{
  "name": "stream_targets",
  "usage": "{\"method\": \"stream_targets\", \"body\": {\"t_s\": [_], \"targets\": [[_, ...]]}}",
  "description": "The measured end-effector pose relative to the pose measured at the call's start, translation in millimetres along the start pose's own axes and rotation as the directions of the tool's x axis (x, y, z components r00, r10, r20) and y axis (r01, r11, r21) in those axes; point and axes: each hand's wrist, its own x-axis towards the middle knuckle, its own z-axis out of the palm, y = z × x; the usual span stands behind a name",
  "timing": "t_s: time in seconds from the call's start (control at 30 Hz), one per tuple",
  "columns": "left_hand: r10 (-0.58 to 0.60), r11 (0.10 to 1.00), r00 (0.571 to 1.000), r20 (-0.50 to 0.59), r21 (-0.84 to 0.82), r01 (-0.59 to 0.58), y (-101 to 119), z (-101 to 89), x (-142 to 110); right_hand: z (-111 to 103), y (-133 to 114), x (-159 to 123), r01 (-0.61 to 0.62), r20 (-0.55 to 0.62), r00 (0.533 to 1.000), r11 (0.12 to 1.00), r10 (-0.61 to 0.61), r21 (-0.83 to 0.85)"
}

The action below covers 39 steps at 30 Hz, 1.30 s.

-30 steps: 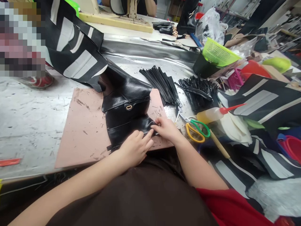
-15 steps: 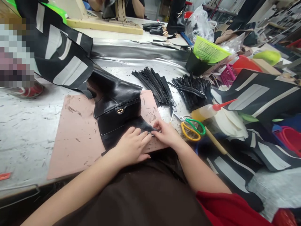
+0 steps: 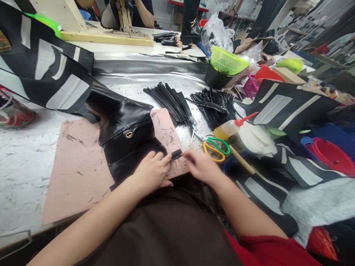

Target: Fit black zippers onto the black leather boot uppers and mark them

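Observation:
A black leather boot upper (image 3: 127,122) with a small gold oval fitting lies on a pink board (image 3: 80,170). My left hand (image 3: 152,170) rests flat on its lower right part, fingers stretched out and pressing down. From beside those fingertips a short black strip (image 3: 176,154) sticks out to the right over the board. My right hand (image 3: 202,165) is just right of the strip's end, thumb and fingers curled together in a pinch; whatever is between them is too small to make out.
Green-and-yellow-handled scissors (image 3: 217,147), a glue bottle (image 3: 227,128) with a red nozzle and a wooden-handled tool (image 3: 242,159) lie to the right. Bundles of black strips (image 3: 169,103) lie behind the board. More black leather pieces (image 3: 66,88) stretch over the left side. Another person's arm (image 3: 145,14) shows behind.
My right hand has moved right, away from the left hand's fingertips, and the black strip's end now shows between them. The view has shifted slightly to the right.

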Motion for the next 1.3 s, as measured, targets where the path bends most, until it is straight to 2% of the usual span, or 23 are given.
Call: {"method": "stream_targets", "body": {"t_s": [0.03,0.1,0.17,0.23,0.3,0.37,0.43,0.5,0.57,0.6,0.63,0.67,0.73,0.77,0.83,0.97,1.1,1.3], "targets": [[-0.006,1.0,1.0,-0.004,0.002,0.006,0,1.6,-2,-4,12,-3,-0.124,-0.052,0.992,0.981,0.117,-0.149],[-0.02,1.0,1.0,-0.017,0.001,0.02,1,5.2,-7,-12,37,-7,-0.327,-0.145,0.945,0.843,0.294,-0.426],[-0.039,0.999,0.999,-0.03,-0.006,0.039,2,8.3,-12,-17,54,-9,-0.355,-0.096,0.924,0.742,0.369,-0.569],[-0.055,0.998,0.998,-0.039,-0.013,0.055,3,10.0,-15,-23,60,-9,-0.311,0.003,0.917,0.719,0.399,-0.621],[-0.064,0.998,0.997,-0.047,-0.026,0.063,3,10.5,-17,-34,55,-10,-0.328,0.051,0.886,0.7,0.462,-0.635],[-0.065,0.997,0.996,-0.057,-0.047,0.062,2,10.5,-17,-48,45,-14,-0.402,0.061,0.828,0.667,0.557,-0.627],[-0.067,0.995,0.996,-0.062,-0.076,0.062,-1,10.7,-17,-59,37,-23,-0.452,0.085,0.795,0.68,0.6,-0.577],[-0.073,0.992,0.995,-0.062,-0.109,0.065,-5,11.3,-17,-60,31,-37,-0.448,0.143,0.821,0.78,0.552,-0.437],[-0.075,0.988,0.995,-0.062,-0.138,0.065,-9,12.2,-16,-50,25,-54,-0.446,0.236,0.849,0.88,0.474,-0.162],[-0.073,0.987,0.995,-0.064,-0.148,0.063,-10,12.6,-16,-41,20,-62,-0.459,0.306,0.848,0.888,0.432,0.016],[-0.069,0.986,0.995,-0.069,-0.154,0.058,-11,12.9,-16,-30,15,-70,-0.485,0.387,0.837,0.852,0.388,0.195],[-0.067,0.986,0.995,-0.076,-0.157,0.055,-12,13.2,-16,-20,9,-76,-0.524,0.471,0.815,0.775,0.337,0.352],[-0.065,0.986,0.994,-0.083,-0.158,0.051,-13,13.6,-17,0,-4,-81,-0.59,0.581,0.776,0.607,0.244,0.533],[-0.063,0.986,0.994,-0.084,-0.159,0.049,-13,13.9,-17,8,-11,-81,-0.607,0.602,0.768,0.552,0.22,0.572],[-0.062,0.985,0.994,-0.091,-0.167,0.046,-13,14.8,-18,19,-22,-74,-0.608,0.598,0.772,0.522,0.213,0.598],[-0.06,0.979,0.987,-0.146,-0.201,0.029,-13,18.3,-22,31,-33,-56,-0.574,0.575,0.792,0.574,0.207,0.584],[-0.053,0.981,0.984,-0.169,-0.194,0.02,-14,20.2,-24,34,-35,-50,-0.568,0.548,0.799,0.61,0.248,0.553],[-0.045,0.987,0.987,-0.154,-0.159,0.02,-11,18.7,-22,32,-39,-48,-0.608,0.531,0.782,0.588,0.327,0.533]]}}
